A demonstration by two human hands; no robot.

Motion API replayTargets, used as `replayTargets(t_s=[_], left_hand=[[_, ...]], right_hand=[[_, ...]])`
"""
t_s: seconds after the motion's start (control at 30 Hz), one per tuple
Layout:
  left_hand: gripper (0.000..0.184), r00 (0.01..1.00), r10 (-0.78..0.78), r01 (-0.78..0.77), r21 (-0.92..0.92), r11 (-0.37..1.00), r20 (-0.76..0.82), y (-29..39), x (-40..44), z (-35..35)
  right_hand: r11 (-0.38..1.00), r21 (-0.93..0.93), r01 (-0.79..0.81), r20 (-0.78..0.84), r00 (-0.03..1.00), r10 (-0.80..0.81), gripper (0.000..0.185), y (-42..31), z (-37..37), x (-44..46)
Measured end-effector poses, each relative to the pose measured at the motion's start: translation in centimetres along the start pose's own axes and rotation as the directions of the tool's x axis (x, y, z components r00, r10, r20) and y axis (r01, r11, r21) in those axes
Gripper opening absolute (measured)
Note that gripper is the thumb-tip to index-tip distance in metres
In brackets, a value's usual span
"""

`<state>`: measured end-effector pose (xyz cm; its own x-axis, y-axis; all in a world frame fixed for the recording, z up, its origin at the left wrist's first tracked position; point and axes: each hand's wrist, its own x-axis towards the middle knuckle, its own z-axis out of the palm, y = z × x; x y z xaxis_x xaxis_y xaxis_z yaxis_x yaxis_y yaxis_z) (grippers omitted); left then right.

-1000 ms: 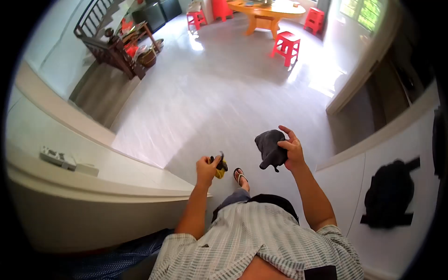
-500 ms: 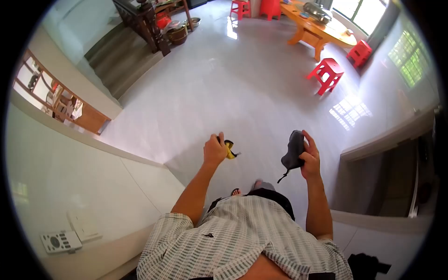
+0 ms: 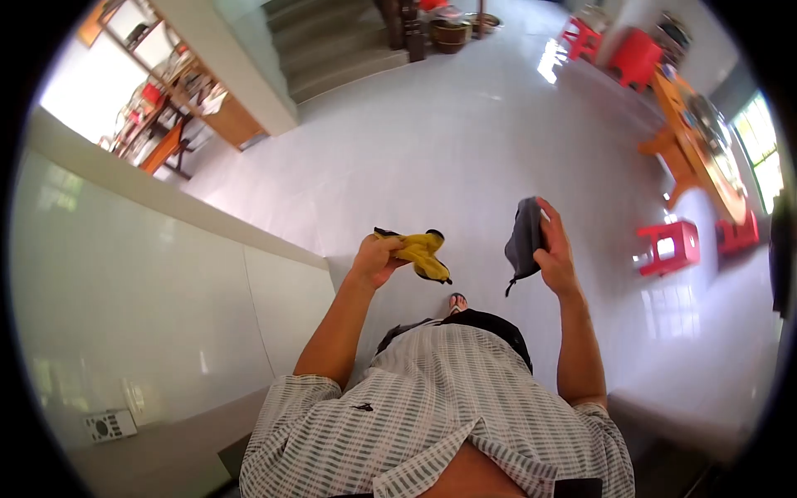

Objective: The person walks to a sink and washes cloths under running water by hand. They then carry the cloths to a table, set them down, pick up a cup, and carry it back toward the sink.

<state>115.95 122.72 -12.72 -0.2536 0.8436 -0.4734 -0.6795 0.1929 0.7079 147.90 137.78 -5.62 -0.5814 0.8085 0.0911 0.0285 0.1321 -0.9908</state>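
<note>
A yellow cloth with black trim hangs from my left hand. The fingers pinch it near its left end, and its loose folds spread to the right. On the other side, my right hand grips a dark grey soft pouch by its right edge, thumb in front. A short black cord dangles from the pouch's lower end. Both hands are in front of my waist, well apart, and the two items do not touch.
Glossy tiled floor stretches ahead. A pale cabinet side stands at my left, with a doorway and stairs beyond it. To the right are red stools and a wooden table. A wooden bucket stands by the stairs.
My view has turned left, so the table and stools shifted right. More of the yellow cloth now shows, spread out from my left hand. The right hand and pouch have risen slightly.
</note>
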Motion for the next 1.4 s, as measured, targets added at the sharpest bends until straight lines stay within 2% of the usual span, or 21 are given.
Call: replayTargets(t_s=[0.13,0.27,0.3,0.33,0.4,0.57,0.6,0.63,0.7,0.73,0.8,0.87,0.93,0.97,1.0,1.13,1.17,1.23,1.27,1.33,1.4], left_hand=[[0.025,0.991,0.121,-0.133,-0.258,0.957,-0.061,3.1,1.4,1.3],[0.024,0.985,0.172,-0.149,-0.469,0.870,0.007,4.9,3.6,1.2],[0.026,0.983,0.185,-0.153,-0.490,0.858,0.016,5.0,4.7,0.2],[0.029,0.970,0.231,-0.238,-0.493,0.837,-0.077,5.2,6.1,-0.8],[0.037,0.921,0.301,-0.387,-0.481,0.786,-0.248,7.0,8.6,-1.9],[0.042,0.864,0.256,-0.461,-0.479,0.747,-0.433,11.5,14.6,-8.2],[0.041,0.834,0.209,-0.478,-0.479,0.736,-0.510,12.6,15.2,-8.7],[0.041,0.797,0.175,-0.498,-0.466,0.731,-0.577,14.9,16.4,-9.2],[0.043,0.737,0.154,-0.523,-0.412,0.746,-0.658,20.4,17.6,-8.9],[0.041,0.721,0.244,-0.512,-0.262,0.818,-0.648,22.1,18.9,-9.6],[0.039,0.695,0.388,-0.451,0.052,0.891,-0.606,25.5,20.5,-10.5],[0.040,0.744,0.528,-0.385,0.383,0.840,-0.410,29.8,20.7,-9.2],[0.044,0.672,0.690,-0.272,0.776,0.569,-0.270,33.8,21.1,-7.5],[0.049,0.717,0.644,-0.129,0.858,0.497,-0.266,35.4,21.6,-7.5],[0.046,0.740,0.635,-0.118,0.886,0.449,-0.223,36.6,22.3,-8.3],[0.046,0.654,0.585,-0.113,0.703,0.702,-0.480,39.3,24.9,-13.2],[0.046,0.607,0.577,-0.141,0.640,0.755,-0.547,40.4,25.7,-14.8],[0.046,0.451,0.530,-0.083,0.557,0.826,-0.719,42.8,26.8,-17.9],[0.051,0.308,0.646,-0.063,0.662,0.747,-0.699,43.0,27.8,-20.8],[0.048,0.152,0.571,-0.158,0.550,0.820,-0.807,44.5,27.6,-23.2],[0.046,0.008,0.490,-0.173,0.481,0.859,-0.872,47.5,27.4,-25.2]], right_hand=[[0.949,-0.257,0.182,0.305,0.947,-0.099,0.084,-3.1,3.0,9.8],[0.759,-0.355,0.545,0.698,0.695,-0.173,0.080,-5.1,10.4,16.0],[0.625,-0.387,0.678,0.812,0.572,-0.117,0.075,-4.4,12.7,17.1],[0.558,-0.349,0.753,0.876,0.473,-0.090,0.074,-3.2,14.8,17.7],[0.242,-0.305,0.921,0.931,0.342,-0.128,0.071,-0.7,18.5,19.5],[0.390,-0.151,0.908,0.934,0.261,-0.245,0.055,0.5,23.0,29.0],[0.454,-0.106,0.884,0.916,0.265,-0.302,0.052,0.5,23.6,30.8],[0.565,-0.100,0.819,0.849,0.366,-0.381,0.046,0.1,24.4,33.4],[0.888,-0.171,0.426,0.695,0.691,-0.197,0.042,0.8,25.6,38.5],[0.939,-0.208,0.272,0.636,0.767,-0.081,0.046,1.2,26.4,41.3],[0.998,0.062,0.012,0.573,0.818,-0.045,0.055,2.5,29.3,46.0],[0.890,0.326,-0.320,0.709,0.705,-0.007,0.060,3.2,32.9,48.6],[0.665,0.431,-0.610,0.760,0.643,0.097,0.067,6.3,36.4,51.2],[0.552,0.455,-0.699,0.790,0.603,0.111,0.063,7.6,38.0,52.0],[0.426,0.461,-0.778,0.823,0.555,0.124,0.059,8.0,39.5,52.9],[0.343,0.396,-0.852,0.896,0.440,0.059,0.054,8.7,44.0,58.6],[0.446,0.417,-0.792,0.889,0.458,-0.018,0.054,8.0,45.3,60.2],[0.430,0.380,-0.819,0.918,0.391,-0.068,0.053,6.4,47.4,64.3],[0.418,0.360,-0.834,0.930,0.356,-0.091,0.052,5.9,48.5,66.1],[0.421,0.272,-0.865,0.931,0.348,0.113,0.056,8.2,51.0,69.9],[0.353,0.194,-0.915,0.960,0.251,0.124,0.057,7.1,54.1,73.8]])
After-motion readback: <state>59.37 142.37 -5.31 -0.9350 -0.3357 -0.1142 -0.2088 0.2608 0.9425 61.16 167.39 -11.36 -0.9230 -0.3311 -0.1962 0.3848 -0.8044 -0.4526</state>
